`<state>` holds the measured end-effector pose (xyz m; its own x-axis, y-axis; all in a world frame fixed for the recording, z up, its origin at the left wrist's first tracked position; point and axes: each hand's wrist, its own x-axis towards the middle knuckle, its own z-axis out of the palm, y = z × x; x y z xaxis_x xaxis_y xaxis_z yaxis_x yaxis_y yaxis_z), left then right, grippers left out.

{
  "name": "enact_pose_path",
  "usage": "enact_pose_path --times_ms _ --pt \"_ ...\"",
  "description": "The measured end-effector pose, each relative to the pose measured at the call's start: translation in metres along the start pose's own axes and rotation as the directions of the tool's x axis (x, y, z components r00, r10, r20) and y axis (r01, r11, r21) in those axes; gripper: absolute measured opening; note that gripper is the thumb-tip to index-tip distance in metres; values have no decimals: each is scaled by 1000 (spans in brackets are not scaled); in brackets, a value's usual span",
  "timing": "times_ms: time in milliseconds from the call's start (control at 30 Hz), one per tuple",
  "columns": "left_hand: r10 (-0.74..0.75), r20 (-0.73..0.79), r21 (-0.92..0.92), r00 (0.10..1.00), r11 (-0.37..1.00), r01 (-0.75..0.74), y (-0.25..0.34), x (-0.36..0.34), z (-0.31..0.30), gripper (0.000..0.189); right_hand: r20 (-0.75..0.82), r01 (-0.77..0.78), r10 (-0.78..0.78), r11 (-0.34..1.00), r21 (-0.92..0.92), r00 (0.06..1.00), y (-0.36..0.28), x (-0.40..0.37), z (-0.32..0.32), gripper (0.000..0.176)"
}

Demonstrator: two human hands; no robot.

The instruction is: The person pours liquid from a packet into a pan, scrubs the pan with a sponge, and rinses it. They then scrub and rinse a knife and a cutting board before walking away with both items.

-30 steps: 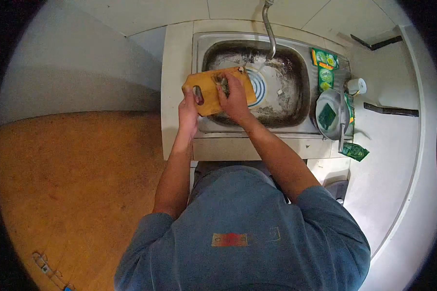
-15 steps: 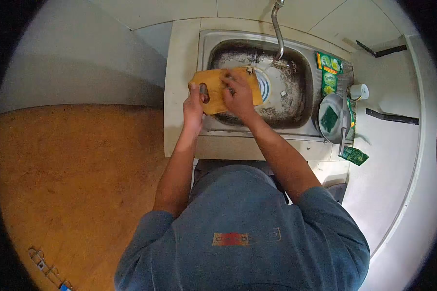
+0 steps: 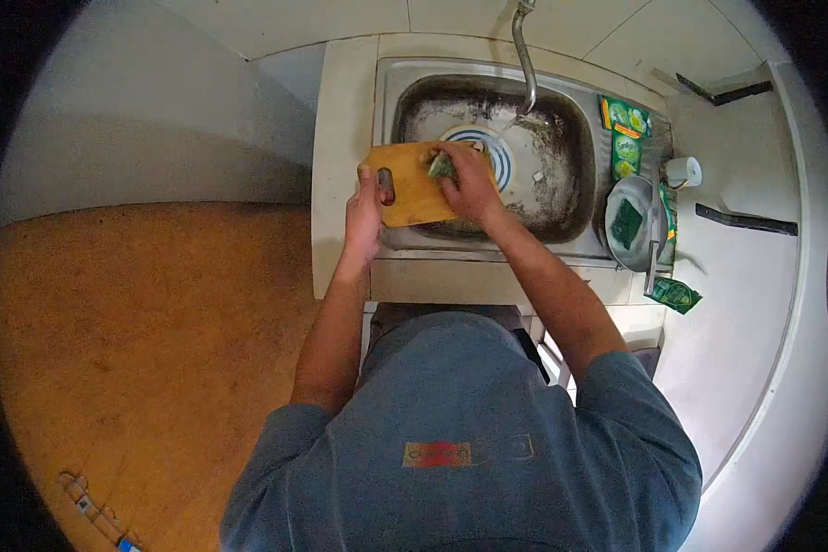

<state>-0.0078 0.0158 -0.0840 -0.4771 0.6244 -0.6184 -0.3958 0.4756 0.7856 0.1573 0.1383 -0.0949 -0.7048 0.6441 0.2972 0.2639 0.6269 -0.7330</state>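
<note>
My left hand (image 3: 365, 213) grips a wooden cutting board (image 3: 417, 195) at its left end, with fingers through or behind the handle hole. The board is held over the front of the sink. My right hand (image 3: 472, 187) is closed on a greenish sponge (image 3: 442, 167), which presses on the board's upper face towards the right. Partly covered by the board, a white plate with blue rings (image 3: 503, 164) lies in the sink basin.
A curved metal faucet (image 3: 527, 69) hangs over the stained steel sink (image 3: 570, 166). On the right drainboard are green soap packets (image 3: 626, 152), a pan (image 3: 624, 248) holding a dark green scouring pad (image 3: 626, 224), and a white mug (image 3: 683, 172). A green wrapper (image 3: 674, 294) lies by the counter's front edge.
My right hand has slid right and slightly down across the board, and the sponge in it now shows. The board has tilted and lowered a little, so more of the plate is visible.
</note>
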Motion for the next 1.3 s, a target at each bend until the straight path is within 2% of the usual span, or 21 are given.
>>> enact_pose_path --times_ms 33,67,167,233,267,333,400,433,500,567,667,767,867,933,967,1033,1067,1133,1200,1267,1300 --pt "58 8 -55 998 997 -57 -5 3 4 51 -118 -28 30 999 20 993 -1 2 3 50" --pt "116 12 -110 993 987 -114 -10 7 7 53 -120 -28 30 999 21 992 -2 5 8 50" --pt "97 29 -160 995 983 -91 1 -2 20 53 -172 -48 62 995 84 983 -14 15 19 43" --pt "146 14 -180 989 973 -141 -2 3 20 52 -9 93 -93 995 27 996 -27 17 17 38" --pt "196 -4 -201 981 960 -193 -2 6 20 51 -13 92 -92 995 22 996 -32 15 12 38" --pt "160 -1 -221 987 963 -156 16 -5 24 54 19 184 -184 983 20 983 -47 9 1 37" --pt "122 -2 -245 992 962 -119 18 -7 25 57 52 173 -172 985 -27 984 -43 3 3 39" --pt "159 -17 -258 987 953 -158 13 -1 24 56 83 167 -161 983 -69 983 -41 1 5 42" --pt "196 -33 -267 980 943 -198 4 7 21 55 68 129 -124 989 -74 990 -40 0 10 43" --pt "191 22 -222 981 958 -181 -3 13 15 53 50 87 -83 993 -79 995 -39 0 12 44" --pt "135 -19 -222 991 965 -136 5 0 17 52 47 69 -63 986 -149 997 -45 -3 8 44" --pt "157 7 -231 988 961 -151 4 -1 13 50 130 101 -77 976 -191 989 -45 -4 8 49" --pt "141 -72 -315 987 936 -157 4 -4 11 51 88 116 -106 986 -119 990 -34 -7 17 47" --pt "140 -45 -291 989 945 -147 4 -6 1 51 -18 92 -93 995 -29 996 -22 -6 23 41" --pt "136 -20 -269 991 953 -136 4 -7 -3 50 -19 91 -91 995 -27 996 -15 -7 24 41" --pt "165 -4 -287 986 944 -160 4 -9 -5 50 -125 18 -19 1000 -4 992 -7 -5 25 32" --pt "196 13 -308 981 934 -182 4 -11 -6 50 -123 21 -20 1000 2 992 -1 -3 24 32" --pt "182 -11 -270 983 946 -178 5 -16 -5 50 -178 -113 94 988 -101 980 4 1 22 30" --pt "167 -34 -230 985 958 -170 4 -19 -3 49 -184 -125 106 988 -95 977 0 3 22 33" --pt "192 -25 -288 981 938 -191 1 -16 -2 48 -191 -136 117 987 -91 975 -9 4 23 36" --pt "194 -28 -290 981 937 -194 2 -14 -1 48 -172 -81 68 994 -72 983 -15 3 26 41"
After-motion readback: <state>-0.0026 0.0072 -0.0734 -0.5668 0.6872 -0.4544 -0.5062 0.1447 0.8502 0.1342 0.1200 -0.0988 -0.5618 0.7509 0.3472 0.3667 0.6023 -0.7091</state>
